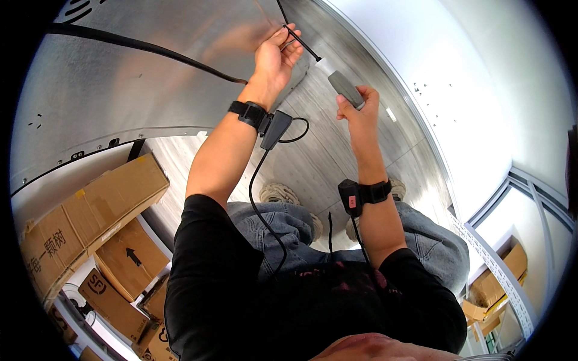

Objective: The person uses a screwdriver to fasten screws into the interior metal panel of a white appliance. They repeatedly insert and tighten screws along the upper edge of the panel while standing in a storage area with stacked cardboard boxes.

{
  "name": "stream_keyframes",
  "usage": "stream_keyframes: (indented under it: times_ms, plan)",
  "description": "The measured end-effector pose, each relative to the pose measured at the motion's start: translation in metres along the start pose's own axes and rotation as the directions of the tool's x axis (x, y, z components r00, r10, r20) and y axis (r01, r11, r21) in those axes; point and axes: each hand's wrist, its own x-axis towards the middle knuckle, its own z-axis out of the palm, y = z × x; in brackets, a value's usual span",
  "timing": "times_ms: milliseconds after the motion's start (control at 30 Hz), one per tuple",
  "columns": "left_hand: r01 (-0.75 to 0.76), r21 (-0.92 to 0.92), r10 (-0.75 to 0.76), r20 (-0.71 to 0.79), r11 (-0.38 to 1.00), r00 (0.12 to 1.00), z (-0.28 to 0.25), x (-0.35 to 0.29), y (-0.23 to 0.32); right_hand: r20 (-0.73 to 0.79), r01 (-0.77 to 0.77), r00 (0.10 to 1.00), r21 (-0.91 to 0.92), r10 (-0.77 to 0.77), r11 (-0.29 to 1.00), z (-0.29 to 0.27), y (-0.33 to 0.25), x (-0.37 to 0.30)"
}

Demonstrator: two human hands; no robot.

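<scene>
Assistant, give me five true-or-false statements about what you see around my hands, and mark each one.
1. Your right hand holds a grey, oblong, handle-like piece. True.
2. Your left hand is out of sight. False: it shows, up by a slim black cable-like length.
3. A black wrist strap is on each arm, left and right. True.
4. The large metal panel is painted bright red. False: it is silver.
5. Brown cardboard boxes are stacked at the picture's lower left. True.
</scene>
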Motion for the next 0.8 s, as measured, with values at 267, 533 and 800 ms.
stream_keyframes:
  times_ms: [267,533,800]
  plan:
    - [-0.010,0.002,0.010,-0.019,1.000,1.000,-0.003,0.000,0.000,0.101,-0.185,0.975,-0.121,0.198,0.975,-0.012,0.004,0.010]
    - [-0.010,0.007,0.010,-0.019,1.000,1.000,-0.004,-0.001,0.002,0.195,-0.188,0.967,0.117,0.163,0.975,-0.008,0.002,0.001]
    - [-0.011,-0.005,0.011,-0.016,1.000,1.000,-0.003,-0.001,0.002,0.265,-0.402,0.901,0.215,0.343,0.890,-0.029,-0.011,0.008]
